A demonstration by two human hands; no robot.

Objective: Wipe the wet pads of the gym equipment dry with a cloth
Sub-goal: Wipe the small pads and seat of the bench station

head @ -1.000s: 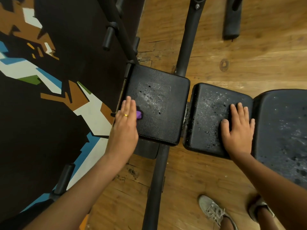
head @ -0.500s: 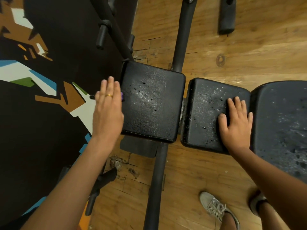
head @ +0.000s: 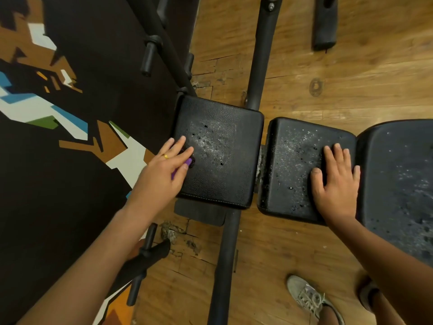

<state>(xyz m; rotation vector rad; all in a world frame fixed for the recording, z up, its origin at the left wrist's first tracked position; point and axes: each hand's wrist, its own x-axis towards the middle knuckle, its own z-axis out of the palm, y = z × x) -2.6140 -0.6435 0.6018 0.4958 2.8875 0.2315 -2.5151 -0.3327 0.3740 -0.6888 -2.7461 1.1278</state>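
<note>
On the wet pads (head: 220,156), left hand (head: 164,170) over purple cloth (head: 188,161).

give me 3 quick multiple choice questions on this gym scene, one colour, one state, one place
1. The cloth under the left hand is:
A white
B purple
C green

2. The left pad is:
A spotted with droplets
B dry all over
C wholly under the cloth

3. The right hand lies on:
A the left pad
B the cloth
C the middle pad

Answers:
1 B, a purple edge shows between the thumb and fingers.
2 A, pale specks and beads of water cover its middle.
3 C, the hand lies flat with spread fingers on the pad next over from the left one.
</note>
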